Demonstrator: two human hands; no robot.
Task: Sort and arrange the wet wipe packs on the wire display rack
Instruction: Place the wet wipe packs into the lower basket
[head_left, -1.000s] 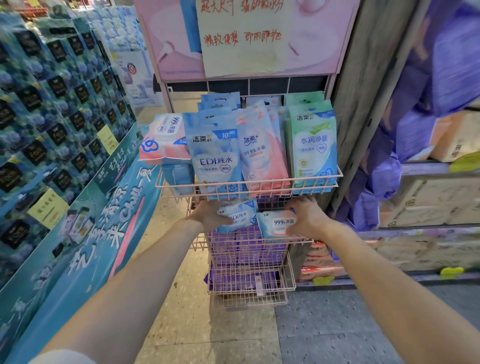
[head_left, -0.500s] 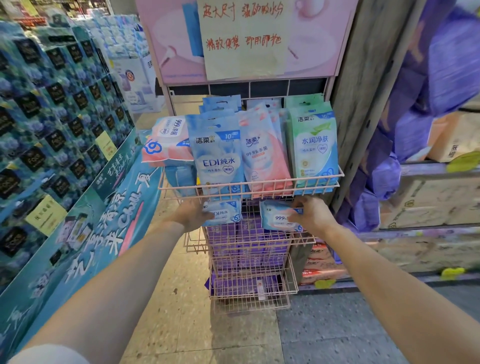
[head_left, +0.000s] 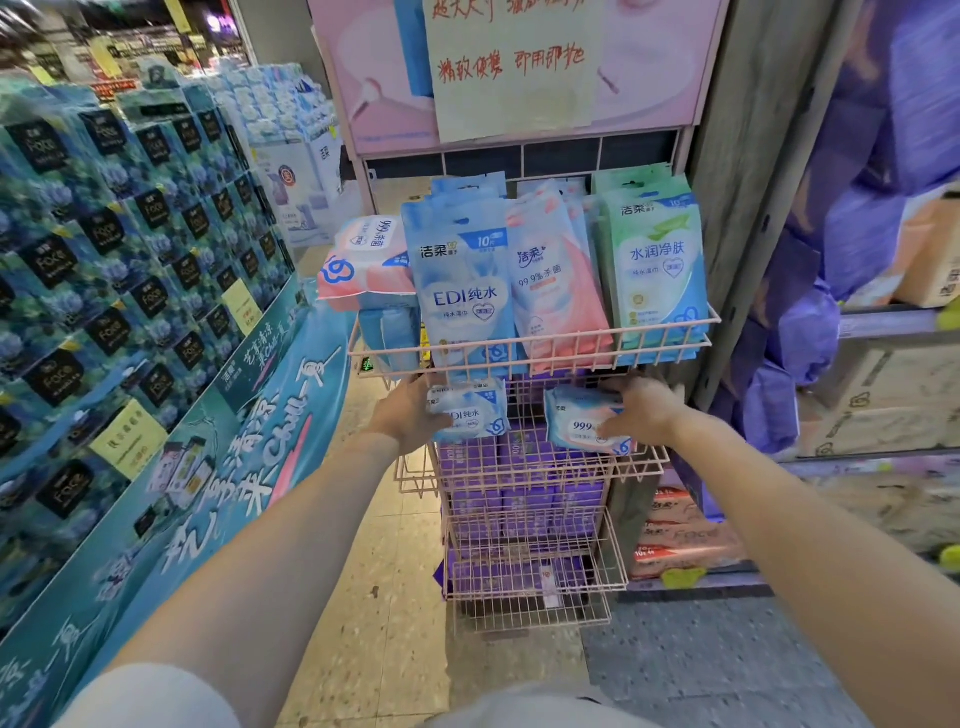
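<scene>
A pack (head_left: 467, 413) in each hand (head_left: 410, 415)

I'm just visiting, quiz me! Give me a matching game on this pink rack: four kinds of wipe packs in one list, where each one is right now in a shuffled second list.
Things:
1. small EDI pack
2. small 999 pack
3. green pack
4. purple packs

Places:
a. gripped by the right hand
b. stacked in the lower baskets
c. gripped by the left hand
d. standing upright at the right end of the top basket

Pairs: 1-c, 2-a, 3-d, 4-b
</scene>
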